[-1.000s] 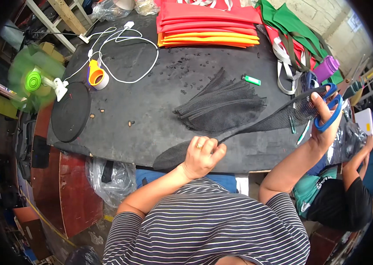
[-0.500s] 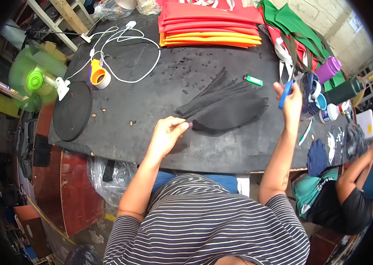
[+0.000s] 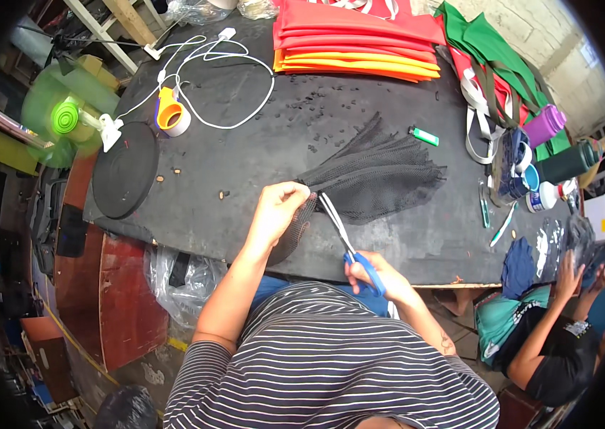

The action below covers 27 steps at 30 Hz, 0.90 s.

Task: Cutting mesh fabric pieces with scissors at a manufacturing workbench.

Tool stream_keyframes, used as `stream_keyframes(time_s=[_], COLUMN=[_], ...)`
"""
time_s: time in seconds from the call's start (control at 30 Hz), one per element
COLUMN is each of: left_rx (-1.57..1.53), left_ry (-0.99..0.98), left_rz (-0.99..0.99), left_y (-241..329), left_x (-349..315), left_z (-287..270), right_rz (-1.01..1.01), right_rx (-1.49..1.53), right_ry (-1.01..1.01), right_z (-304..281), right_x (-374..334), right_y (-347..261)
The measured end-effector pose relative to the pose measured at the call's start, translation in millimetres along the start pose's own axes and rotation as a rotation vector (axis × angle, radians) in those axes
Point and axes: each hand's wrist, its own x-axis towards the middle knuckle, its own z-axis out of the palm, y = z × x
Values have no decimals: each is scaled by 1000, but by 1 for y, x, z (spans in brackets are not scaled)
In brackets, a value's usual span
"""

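A piece of black mesh fabric [image 3: 395,179] is spread out on the dark table, fanning to the right from a gathered end. My left hand [image 3: 279,207] pinches that gathered end, and a loose flap of mesh hangs below the fingers toward the table's front edge. In my right hand [image 3: 377,275] is a pair of scissors [image 3: 342,229] with blue handles. Their blades point up and left, with the tips right beside the pinched part of the mesh. Whether the blades touch the fabric I cannot tell.
Small black scraps [image 3: 320,107] lie beyond the mesh, near a green lighter [image 3: 425,136]. Red and orange folded fabric [image 3: 356,43] is stacked at the back. At left are a black webbing roll [image 3: 125,171], a tape dispenser [image 3: 171,114] and a running fan [image 3: 66,118]. Another person [image 3: 553,336] sits at right.
My right hand has brought the scissors from the table's right side down and left to the pinched mesh. The mesh now lies spread wider. The other person's hands have moved.
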Motion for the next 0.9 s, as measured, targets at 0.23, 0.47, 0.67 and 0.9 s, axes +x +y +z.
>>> stream_keyframes(time_s=[0.23, 0.47, 0.67, 0.9], left_rx=[-1, 19, 10, 4], left_ry=[-17, -8, -28, -20], left_rz=[-31, 3, -24, -16], left_y=[1, -3, 1, 0], left_x=[-4, -4, -5, -5], left_z=[0, -1, -1, -4], right_rz=[12, -15, 12, 11], right_rx=[100, 144, 134, 58], right_ry=[75, 97, 179, 172], right_z=[10, 13, 11, 12], right_x=[19, 23, 24, 23], right_y=[-4, -7, -5, -10])
